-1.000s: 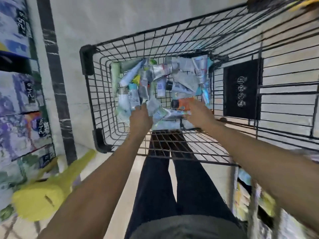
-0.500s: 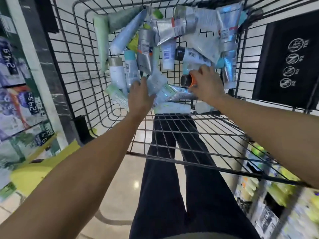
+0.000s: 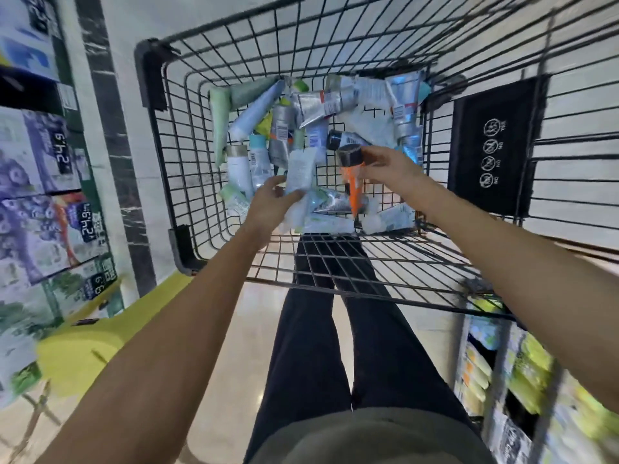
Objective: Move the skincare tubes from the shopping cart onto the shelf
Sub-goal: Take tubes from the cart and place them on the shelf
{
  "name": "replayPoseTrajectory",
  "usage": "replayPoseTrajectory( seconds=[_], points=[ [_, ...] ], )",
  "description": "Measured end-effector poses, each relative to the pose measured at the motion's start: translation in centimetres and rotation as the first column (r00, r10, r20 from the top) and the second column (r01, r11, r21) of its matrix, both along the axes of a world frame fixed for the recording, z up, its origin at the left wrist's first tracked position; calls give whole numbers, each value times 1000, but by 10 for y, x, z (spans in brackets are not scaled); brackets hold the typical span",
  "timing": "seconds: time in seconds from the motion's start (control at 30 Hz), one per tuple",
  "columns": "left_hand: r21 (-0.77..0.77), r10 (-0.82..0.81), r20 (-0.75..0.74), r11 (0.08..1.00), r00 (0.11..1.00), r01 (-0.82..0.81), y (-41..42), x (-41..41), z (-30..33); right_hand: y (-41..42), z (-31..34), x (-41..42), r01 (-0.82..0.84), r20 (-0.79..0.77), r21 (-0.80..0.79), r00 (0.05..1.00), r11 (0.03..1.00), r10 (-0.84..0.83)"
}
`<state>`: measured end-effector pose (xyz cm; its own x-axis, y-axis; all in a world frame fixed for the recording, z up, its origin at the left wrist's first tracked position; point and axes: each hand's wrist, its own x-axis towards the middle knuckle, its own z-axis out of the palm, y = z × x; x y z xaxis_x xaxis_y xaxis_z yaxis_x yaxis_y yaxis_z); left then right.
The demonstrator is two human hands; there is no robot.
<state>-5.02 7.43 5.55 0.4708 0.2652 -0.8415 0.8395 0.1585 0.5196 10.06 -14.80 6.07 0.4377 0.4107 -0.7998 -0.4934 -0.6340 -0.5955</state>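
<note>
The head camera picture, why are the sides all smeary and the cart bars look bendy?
Head view: the boxes at the left edge and the shelf at lower right are smeared by motion blur; the wide-angle lens bows the cart wires; the middle is sharper, so the orange tube in the right hand and the pale tube in the left hand read clearly.

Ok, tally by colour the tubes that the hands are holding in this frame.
Orange plastic tube with black cap, pinched by the right hand: 1
Pale white-blue plastic tube, held by the left hand: 1
Total: 2
</note>
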Motion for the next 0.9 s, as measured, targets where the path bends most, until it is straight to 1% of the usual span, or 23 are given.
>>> replayPoseTrajectory(
  seconds=[0.03, 0.07, 0.1, 0.13, 0.17, 0.2, 0.23, 0.27, 0.3, 0.33, 0.4, 0.5, 0.57, 0.63, 0.7, 0.73, 0.8, 0.87, 0.9],
  points=[
    [-71, 83, 8, 994, 997, -82, -1, 2, 15, -2, 15, -2, 106, -108, 66, 989, 992, -98],
    [-158, 168, 27, 974, 985, -162, -2, 4, 31, -3, 33, -5, 216, -213, 118, 959, 969, -188],
    [-258, 243, 48, 940, 969, -223, -2, 6, 48, -4, 48, -8, 324, -309, 152, 913, 934, -267],
    [-370, 308, 76, 892, 948, -260, -1, 7, 66, -5, 65, -12, 432, -387, 154, 854, 889, -348],
    [-473, 357, 99, 838, 929, -272, 0, 8, 85, -5, 83, -16, 513, -444, 155, 800, 844, -405],
    [-565, 408, 106, 776, 907, -282, 0, 9, 103, -6, 101, -19, 552, -481, 161, 768, 818, -423],
    [-634, 438, 112, 723, 892, -275, 1, 9, 122, -7, 119, -23, 547, -494, 185, 770, 816, -404],
    [-691, 453, 114, 676, 884, -257, 0, 9, 141, -8, 138, -27, 506, -475, 211, 801, 836, -364],
    [-721, 446, 131, 656, 886, -223, -3, 10, 161, -10, 155, -31, 461, -451, 228, 831, 857, -327],
    [-731, 426, 155, 656, 891, -187, -6, 10, 180, -12, 171, -36, 434, -421, 230, 851, 871, -313],
    [-703, 388, 223, 700, 894, -128, -14, 9, 212, -17, 198, -43, 425, -375, 246, 870, 871, -319],
    [-642, 350, 297, 762, 888, -86, -25, 4, 252, -23, 239, -52, 360, -251, 269, 922, 893, -295],
    [-641, 355, 308, 763, 883, -84, -32, 0, 273, -30, 259, -58, 359, -197, 259, 929, 897, -314],
    [-646, 363, 319, 759, 875, -79, -41, -4, 296, -36, 281, -65, 342, -104, 259, 940, 903, -326],
    [-669, 365, 322, 741, 873, -63, -48, -9, 310, -43, 298, -77, 343, -2, 235, 936, 909, -353],
    [-684, 382, 316, 726, 868, -71, -50, -10, 313, -45, 303, -80, 358, 28, 228, 927, 905, -374],
    [-677, 412, 305, 728, 858, -108, -51, -13, 321, -53, 313, -94, 400, 77, 232, 901, 886, -427],
    [-647, 375, 321, 757, 870, -87, -56, -15, 333, -61, 320, -109, 452, 119, 262, 862, 853, -493],
    [-630, 333, 343, 775, 878, -47, -58, -18, 337, -64, 324, -119, 488, 107, 276, 841, 828, -531]
  ],
)
